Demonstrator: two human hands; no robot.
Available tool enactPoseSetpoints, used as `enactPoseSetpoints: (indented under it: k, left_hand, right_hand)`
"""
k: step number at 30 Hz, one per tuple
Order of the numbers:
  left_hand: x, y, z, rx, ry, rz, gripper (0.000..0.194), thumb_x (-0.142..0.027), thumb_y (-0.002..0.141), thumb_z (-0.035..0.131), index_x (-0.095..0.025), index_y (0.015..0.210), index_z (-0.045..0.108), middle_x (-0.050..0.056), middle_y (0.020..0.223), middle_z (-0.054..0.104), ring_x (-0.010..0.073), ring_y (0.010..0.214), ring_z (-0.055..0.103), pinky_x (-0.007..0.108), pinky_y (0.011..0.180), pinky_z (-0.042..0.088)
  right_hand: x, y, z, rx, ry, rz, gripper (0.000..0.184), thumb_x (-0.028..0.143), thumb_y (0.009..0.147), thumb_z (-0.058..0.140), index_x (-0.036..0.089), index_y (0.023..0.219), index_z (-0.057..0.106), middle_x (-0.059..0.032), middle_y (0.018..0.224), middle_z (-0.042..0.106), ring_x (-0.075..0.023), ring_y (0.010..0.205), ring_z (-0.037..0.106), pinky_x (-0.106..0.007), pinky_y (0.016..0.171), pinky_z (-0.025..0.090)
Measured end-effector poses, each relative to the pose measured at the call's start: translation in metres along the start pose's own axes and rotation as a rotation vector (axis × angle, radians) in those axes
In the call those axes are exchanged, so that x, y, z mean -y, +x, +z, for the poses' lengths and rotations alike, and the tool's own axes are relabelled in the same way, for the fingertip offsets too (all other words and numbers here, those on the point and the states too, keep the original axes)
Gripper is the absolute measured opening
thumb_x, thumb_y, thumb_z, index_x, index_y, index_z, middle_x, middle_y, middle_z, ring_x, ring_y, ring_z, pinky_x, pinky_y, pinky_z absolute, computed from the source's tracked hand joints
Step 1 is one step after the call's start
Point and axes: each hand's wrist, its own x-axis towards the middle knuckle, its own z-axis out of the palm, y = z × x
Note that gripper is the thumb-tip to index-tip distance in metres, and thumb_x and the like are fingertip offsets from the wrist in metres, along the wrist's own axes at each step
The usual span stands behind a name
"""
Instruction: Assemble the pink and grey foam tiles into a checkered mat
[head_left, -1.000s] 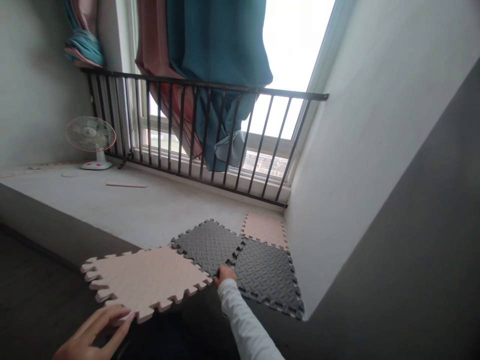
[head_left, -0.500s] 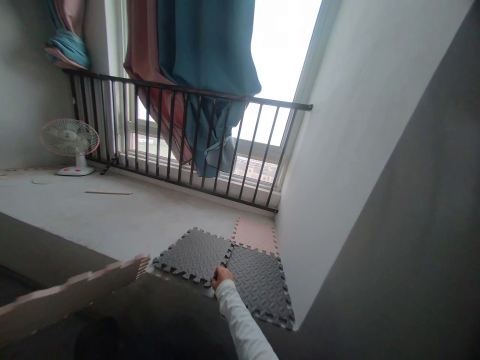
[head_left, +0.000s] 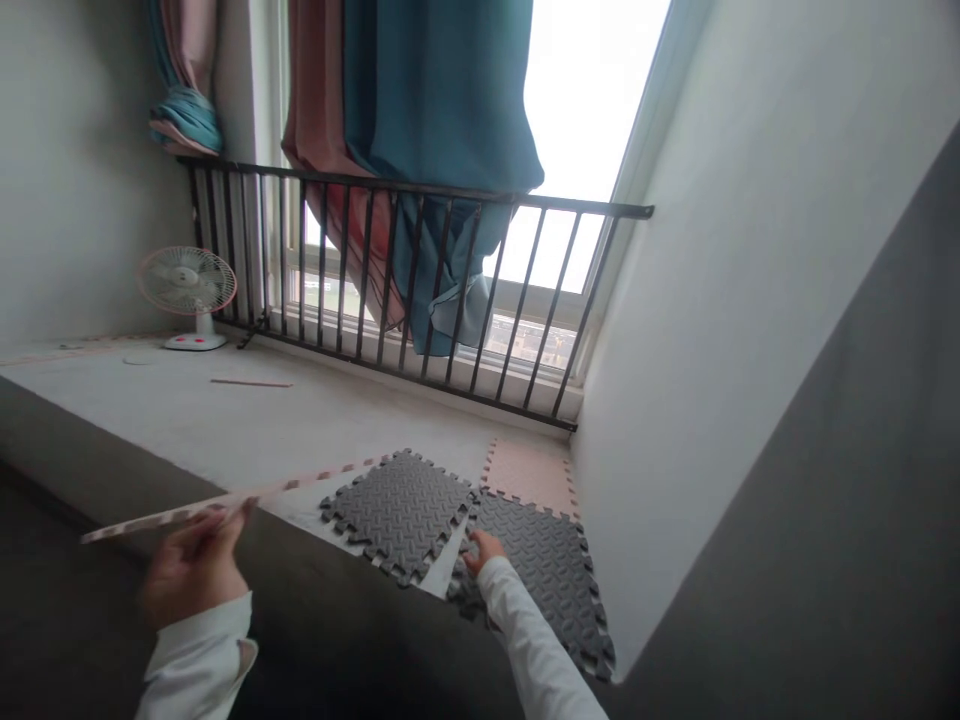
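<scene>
My left hand (head_left: pixel 193 562) grips a pink foam puzzle mat (head_left: pixel 225 498), held up edge-on over the ledge's front. My right hand (head_left: pixel 484 548) rests on the near grey mat (head_left: pixel 544 560), at the gap between it and the left grey mat (head_left: pixel 401 505). Its fingers are curled at the mat's edge. A wedge of bare ledge shows between the two grey mats. A pink mat (head_left: pixel 529 470) lies behind them in the corner against the white wall.
A black railing (head_left: pixel 420 280) runs along the window with teal and pink curtains (head_left: pixel 420 130) draped over it. A small pink fan (head_left: pixel 187 290) stands at the far left of the concrete ledge (head_left: pixel 225 420), a thin stick (head_left: pixel 251 382) near it.
The left hand has brought the pink mat from lying flat by the grey mats to an edge-on hold. The left grey mat has swung away, opening a gap. The right hand shifted onto the near grey mat.
</scene>
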Motion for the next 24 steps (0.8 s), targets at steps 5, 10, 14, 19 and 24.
enactPoseSetpoints:
  k: [5, 10, 14, 19, 24]
  left_hand:
    - [0.068, -0.103, 0.042, 0.391, 0.101, -0.13, 0.025, -0.044, 0.051, 0.057, -0.02, 0.059, 0.056, 0.001, 0.068, 0.059, 0.0163, 0.069, 0.057, 0.03, 0.065, 0.049]
    - [0.121, -0.16, 0.043, 0.64, 0.419, -0.187, 0.012, -0.03, 0.055, 0.052, -0.021, 0.059, 0.058, 0.001, 0.066, 0.06, 0.014, 0.06, 0.056, 0.026, 0.058, 0.044]
    - [0.12, -0.155, 0.05, 0.72, 0.494, -0.091, 0.011, -0.027, 0.058, 0.052, -0.021, 0.062, 0.06, 0.001, 0.071, 0.062, 0.015, 0.07, 0.058, 0.026, 0.064, 0.044]
    - [0.121, -0.162, 0.061, 0.846, 0.511, 0.081, 0.01, -0.028, 0.061, 0.053, -0.022, 0.062, 0.061, 0.002, 0.071, 0.064, 0.0161, 0.078, 0.057, 0.025, 0.071, 0.044]
    - [0.127, -0.171, 0.061, 0.959, 0.672, 0.14, 0.012, -0.027, 0.065, 0.053, -0.024, 0.072, 0.063, 0.001, 0.078, 0.066, 0.0163, 0.081, 0.056, 0.026, 0.069, 0.042]
  right_hand:
    - [-0.088, -0.023, -0.02, 0.027, -0.141, 0.302, 0.044, 0.026, 0.066, 0.057, 0.015, 0.109, 0.054, -0.0136, 0.118, 0.052, -0.0255, 0.11, 0.046, -0.036, 0.09, 0.038]
    - [-0.155, -0.036, -0.007, 0.173, -0.316, 0.368, 0.07, 0.042, 0.062, 0.06, 0.019, 0.125, 0.039, -0.0132, 0.133, 0.034, -0.0243, 0.122, 0.032, -0.036, 0.098, 0.031]
    - [-0.162, -0.035, -0.004, 0.25, -0.373, 0.316, 0.076, 0.043, 0.064, 0.059, 0.011, 0.128, 0.035, -0.0153, 0.136, 0.028, -0.0239, 0.125, 0.025, -0.032, 0.102, 0.025]
    - [-0.145, -0.03, -0.009, 0.283, -0.401, 0.356, 0.078, 0.041, 0.06, 0.064, 0.007, 0.125, 0.038, -0.0184, 0.133, 0.033, -0.0256, 0.124, 0.027, -0.032, 0.101, 0.026]
    - [-0.135, -0.031, -0.015, 0.309, -0.406, 0.367, 0.08, 0.039, 0.06, 0.064, 0.005, 0.126, 0.035, -0.0207, 0.133, 0.031, -0.0277, 0.123, 0.028, -0.036, 0.096, 0.033]
